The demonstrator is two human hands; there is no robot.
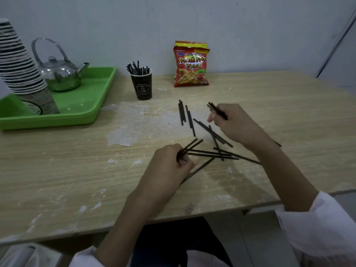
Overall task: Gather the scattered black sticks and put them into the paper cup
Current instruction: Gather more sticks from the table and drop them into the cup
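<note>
Two hands, each w/ sticks [182,112]: our left hand [169,166] pinches approx two, tips pointing up-right; our right hand [237,124] pinches a few. The rest lie crossed on the table [77,170] btwn and beside our hands. Cup [141,85] stands upright further back, w/ sticks in it.

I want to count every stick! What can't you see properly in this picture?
In the head view:
- Black sticks in the left hand: fingers hide their lower ends, so no sure count.
- One stick behind the right hand: the wrist covers nearly all of it.
- Sticks in the paper cup: the wall hides their lower parts.
- Stacked cups: cut off by the left edge.
</note>
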